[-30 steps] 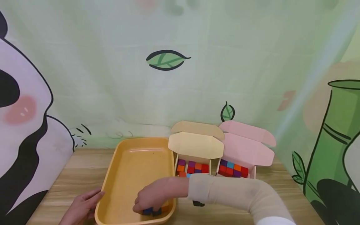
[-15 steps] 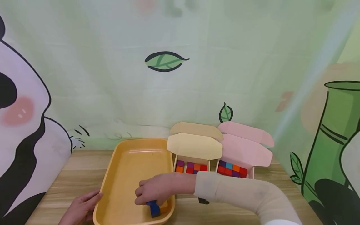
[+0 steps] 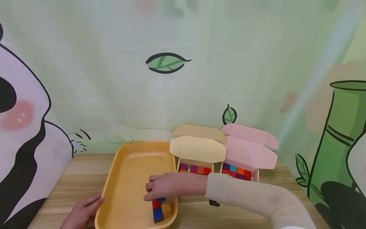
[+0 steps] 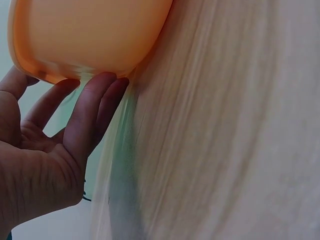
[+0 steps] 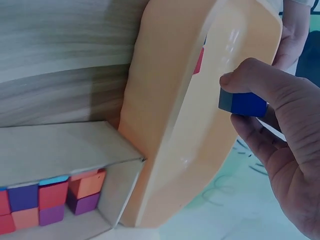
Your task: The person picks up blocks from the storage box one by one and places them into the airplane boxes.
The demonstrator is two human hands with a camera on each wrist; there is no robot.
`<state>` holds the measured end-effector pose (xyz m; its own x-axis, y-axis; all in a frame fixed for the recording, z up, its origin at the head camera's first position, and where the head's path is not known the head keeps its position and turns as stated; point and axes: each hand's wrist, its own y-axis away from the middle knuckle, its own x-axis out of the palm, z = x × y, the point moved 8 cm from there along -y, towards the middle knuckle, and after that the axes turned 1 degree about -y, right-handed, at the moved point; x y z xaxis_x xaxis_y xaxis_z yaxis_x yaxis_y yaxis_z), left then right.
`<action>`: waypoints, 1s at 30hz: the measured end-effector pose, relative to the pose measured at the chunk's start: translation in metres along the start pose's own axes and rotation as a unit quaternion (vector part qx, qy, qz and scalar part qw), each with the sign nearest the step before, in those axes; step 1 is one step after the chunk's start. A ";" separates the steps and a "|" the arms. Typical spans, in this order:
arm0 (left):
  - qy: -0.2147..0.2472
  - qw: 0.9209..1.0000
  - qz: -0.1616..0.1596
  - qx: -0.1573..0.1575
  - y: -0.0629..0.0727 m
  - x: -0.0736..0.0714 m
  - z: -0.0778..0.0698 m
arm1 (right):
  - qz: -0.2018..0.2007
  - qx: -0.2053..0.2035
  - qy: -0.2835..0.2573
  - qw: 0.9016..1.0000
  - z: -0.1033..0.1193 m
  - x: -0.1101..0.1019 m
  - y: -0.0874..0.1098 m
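In the head view, my right hand (image 3: pixel 166 187) is over the lower right of a yellow-orange tray (image 3: pixel 123 178). It pinches a blue cube (image 5: pixel 246 103) between thumb and fingers, plain in the right wrist view. Just below the hand, a red cube (image 3: pixel 157 204), another blue cube (image 3: pixel 158 215) and orange cubes (image 3: pixel 166 210) lie against each other inside the tray; the fingers partly cover more. At the tray's left rim, my left hand (image 3: pixel 83 211) holds the edge. The left wrist view has its fingertips (image 4: pixel 107 80) against the tray's outer side.
Right of the tray stand two open-lidded boxes, a cream box (image 3: pixel 197 149) and a pink box (image 3: pixel 251 152), both with several coloured cubes inside. My right forearm partly covers both. A small black object (image 3: pixel 214 203) lies below the forearm. A printed cloth (image 3: pixel 114 95) hangs behind.
My right hand has lifted from the cubes and shifted up and to the right, uncovering red, blue and orange cubes. The left hand stays at the rim.
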<state>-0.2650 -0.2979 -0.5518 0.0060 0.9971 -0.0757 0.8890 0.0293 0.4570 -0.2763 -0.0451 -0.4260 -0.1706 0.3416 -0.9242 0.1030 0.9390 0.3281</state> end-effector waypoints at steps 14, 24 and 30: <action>0.021 1.000 0.002 -0.009 -0.002 0.001 0.004 | -0.065 0.067 0.018 0.995 -0.031 0.005 0.038; 0.008 1.000 0.004 -0.001 0.000 0.002 0.002 | -0.082 0.111 -0.017 0.990 -0.054 0.014 0.067; 0.013 1.000 -0.006 -0.005 0.000 0.000 0.005 | -0.084 0.146 -0.044 0.985 -0.063 0.019 0.083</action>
<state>-0.2631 -0.2981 -0.5564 -0.0161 0.9981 -0.0587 0.8842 0.0416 0.4653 -0.3325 0.0421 -0.4040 -0.1244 0.1654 -0.9784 0.3608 0.9260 0.1106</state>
